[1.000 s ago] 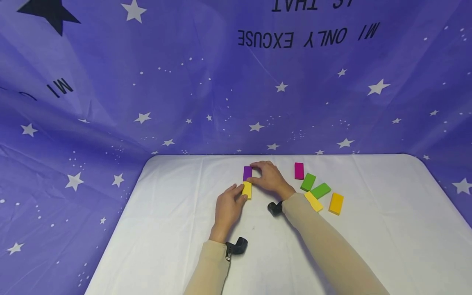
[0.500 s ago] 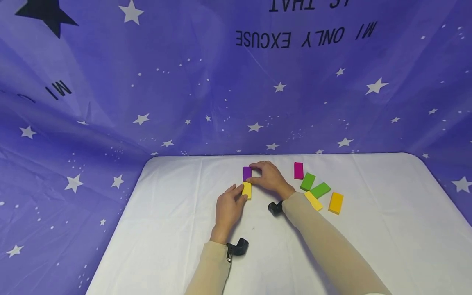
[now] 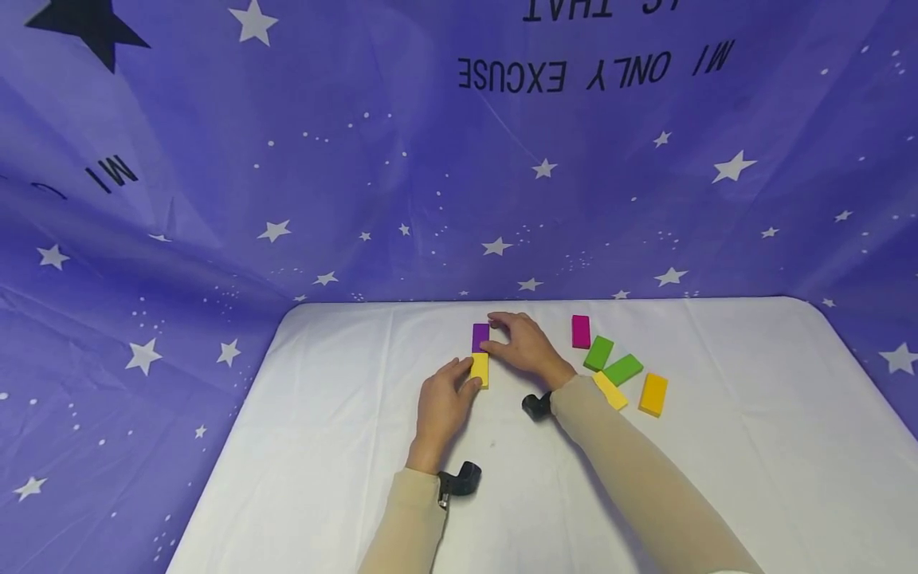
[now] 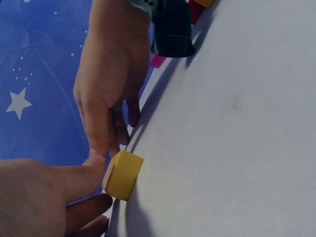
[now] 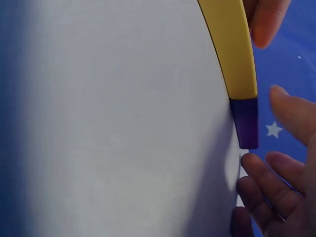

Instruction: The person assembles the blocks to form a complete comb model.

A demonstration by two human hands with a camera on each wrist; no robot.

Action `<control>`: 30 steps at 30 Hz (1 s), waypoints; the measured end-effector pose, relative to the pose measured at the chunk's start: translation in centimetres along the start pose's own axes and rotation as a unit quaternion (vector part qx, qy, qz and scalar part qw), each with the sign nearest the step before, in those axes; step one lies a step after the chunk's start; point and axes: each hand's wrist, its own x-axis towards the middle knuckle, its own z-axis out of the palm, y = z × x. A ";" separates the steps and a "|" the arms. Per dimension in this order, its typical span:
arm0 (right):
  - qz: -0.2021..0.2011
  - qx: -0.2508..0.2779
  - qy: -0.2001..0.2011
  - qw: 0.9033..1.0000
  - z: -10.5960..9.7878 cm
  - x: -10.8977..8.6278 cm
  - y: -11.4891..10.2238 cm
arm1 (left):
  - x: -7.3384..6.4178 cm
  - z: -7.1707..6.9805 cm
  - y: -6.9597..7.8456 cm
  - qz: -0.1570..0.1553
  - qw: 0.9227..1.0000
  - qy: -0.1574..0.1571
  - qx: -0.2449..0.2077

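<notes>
Two rectangular blocks, one purple (image 3: 480, 336) and one yellow (image 3: 480, 368), lie end to end on the white table, the purple one farther away. My left hand (image 3: 442, 402) is at the yellow block, holding it with thumb and fingertips at its left side and near end. In the left wrist view, those fingers are close against the yellow block (image 4: 124, 177). My right hand (image 3: 527, 344) is beside the purple block on its right. The right wrist view shows its thumb and fingers spread around the purple block (image 5: 247, 123), with visible gaps.
Right of the hands lie a magenta block (image 3: 581, 332), two green blocks (image 3: 598, 353), a second yellow block (image 3: 610, 391) partly behind the right sleeve, and an orange-yellow block (image 3: 653, 395). A purple star-print cloth (image 3: 402, 159) stands behind the white table (image 3: 323, 438).
My right fingers have loosened slightly from the purple block, the index finger moving a little to the right. The left hand and all the blocks look nearly unchanged.
</notes>
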 end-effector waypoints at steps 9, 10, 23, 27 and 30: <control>0.006 0.012 0.036 0.999 -3.0 -1.2 -0.3 | 1.7 -1.4 -0.6 -0.022 0.999 -0.027 -0.018; 0.010 0.014 0.039 0.999 -3.5 -1.4 -0.3 | 1.9 -1.5 -0.8 -0.020 0.999 -0.032 -0.019; 0.083 -0.001 0.066 0.994 -9.1 -4.4 1.7 | 5.0 -2.4 -2.7 0.071 0.989 -0.124 0.021; 0.104 -0.015 0.054 0.993 -10.0 -5.0 3.0 | 5.8 -2.6 -2.8 0.095 0.984 -0.149 0.034; 0.118 -0.012 0.038 0.992 -10.6 -5.3 3.8 | 6.3 -2.7 -2.8 0.110 0.979 -0.165 0.036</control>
